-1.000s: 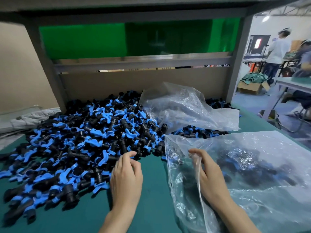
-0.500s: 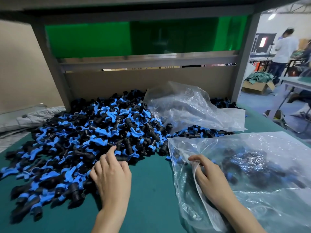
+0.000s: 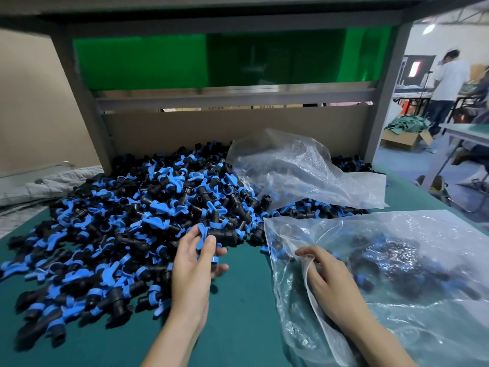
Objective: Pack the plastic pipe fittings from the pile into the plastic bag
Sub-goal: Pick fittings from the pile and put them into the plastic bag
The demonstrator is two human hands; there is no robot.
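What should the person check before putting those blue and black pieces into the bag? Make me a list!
1. Left hand has a fitting: ok, its fingers pinch a blue-and-black one at the edge of the pile.
2. Right hand holds the plastic bag: ok, its fingers curl on the bag's edge.
3. Bag mouth faces the left hand: ok.
4. Bag mouth open wide enough: cannot tell.
5. Room in the bag: ok, only some fittings lie inside.
6. Green table between left hand and bag is free: ok.
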